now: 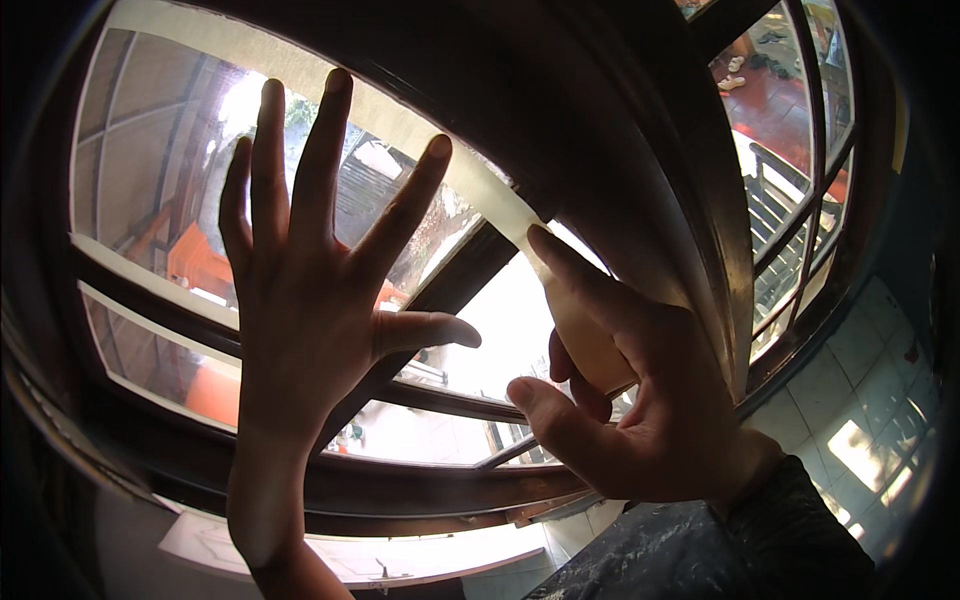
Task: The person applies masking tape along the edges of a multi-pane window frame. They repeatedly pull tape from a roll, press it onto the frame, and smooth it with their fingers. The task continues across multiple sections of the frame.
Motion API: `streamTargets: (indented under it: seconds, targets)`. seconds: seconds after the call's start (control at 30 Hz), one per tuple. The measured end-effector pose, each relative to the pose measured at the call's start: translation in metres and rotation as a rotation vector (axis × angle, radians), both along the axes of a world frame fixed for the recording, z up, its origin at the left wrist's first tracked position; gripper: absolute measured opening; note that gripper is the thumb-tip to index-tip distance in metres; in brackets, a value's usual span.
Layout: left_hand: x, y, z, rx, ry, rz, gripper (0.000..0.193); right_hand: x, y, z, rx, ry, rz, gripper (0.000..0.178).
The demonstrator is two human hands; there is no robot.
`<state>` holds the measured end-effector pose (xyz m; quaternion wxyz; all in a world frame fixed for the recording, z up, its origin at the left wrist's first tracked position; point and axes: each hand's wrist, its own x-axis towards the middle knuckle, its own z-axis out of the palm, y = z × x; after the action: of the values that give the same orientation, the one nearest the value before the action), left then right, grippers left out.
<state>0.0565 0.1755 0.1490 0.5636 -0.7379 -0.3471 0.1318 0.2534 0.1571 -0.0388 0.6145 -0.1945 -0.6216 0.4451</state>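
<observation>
A pale cream strip of masking tape (pixel 490 195) runs along the upper edge of a dark-framed window pane (pixel 150 110), from the far left down to my right hand. My left hand (pixel 305 280) is open, its fingers spread across the pane and several fingertips over the strip. On the right, my right hand (pixel 650 390) has its index fingertip against the tape beside the dark frame (pixel 600 110). A wider tan length of tape runs down behind that finger into the curled fingers. The thumb stands apart, and the palm side is partly hidden.
Dark crossbars (pixel 460 275) divide the glass. A second barred window (pixel 800 180) is at the upper right, with shoes (pixel 735 72) beyond it. Below the frame lies a white ledge (pixel 440 562); pale tiles (pixel 820 400) cover the floor at right.
</observation>
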Motion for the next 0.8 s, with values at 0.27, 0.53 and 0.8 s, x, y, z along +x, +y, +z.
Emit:
streamTargets:
  seconds: [0.27,0.53,0.8]
  targets:
    - [-0.003,-0.004,0.001,-0.014,0.004,-0.005,0.115,0.005,-0.007,0.004,-0.022,-0.034,0.040,0.081]
    - [0.000,-0.008,-0.005,0.097,0.050,0.060,0.110,-0.003,-0.008,0.003,0.056,-0.015,-0.061,0.079]
    - [-0.004,-0.010,-0.007,0.003,0.005,-0.010,0.111,-0.005,-0.013,0.007,-0.051,0.018,-0.076,0.073]
